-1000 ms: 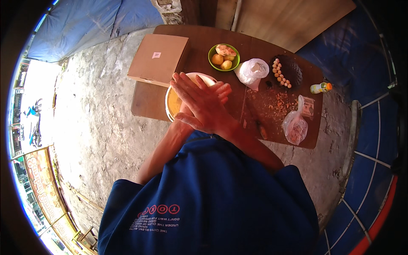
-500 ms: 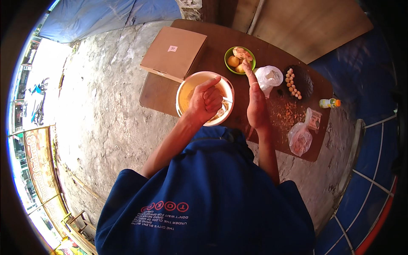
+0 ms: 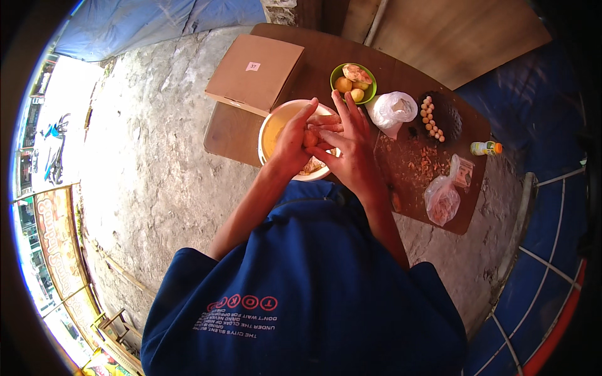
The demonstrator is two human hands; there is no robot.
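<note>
My left hand [image 3: 292,143] is cupped over a white basin [image 3: 263,139], thumb raised. A small, round, reddish-looking lump [image 3: 310,138] shows at its palm; I cannot tell exactly what it is. From the right, my right hand [image 3: 352,143] meets it with fingers spread, their tips crossing the left fingers. Beneath both hands, the basin holds yellowish liquid at its left side and a pale, lumpy mass at its lower right, partly hidden. To the right, a dark round plate [image 3: 453,125] carries several small pale balls [image 3: 429,117] in a curved line.
A closed cardboard box [image 3: 251,72] stands on the brown table [image 3: 232,135] at left. Behind the basin is a green bowl [image 3: 335,89] of yellow pieces. Rightward are a white plastic bag [image 3: 392,113], scattered crumbs [image 3: 426,161], a clear bag [image 3: 441,202] and an orange-capped bottle [image 3: 485,148].
My right hand has moved left and down to meet the left, its fingers spreading. The left hand has gone from a fist to a cupped shape, with the lump now showing.
</note>
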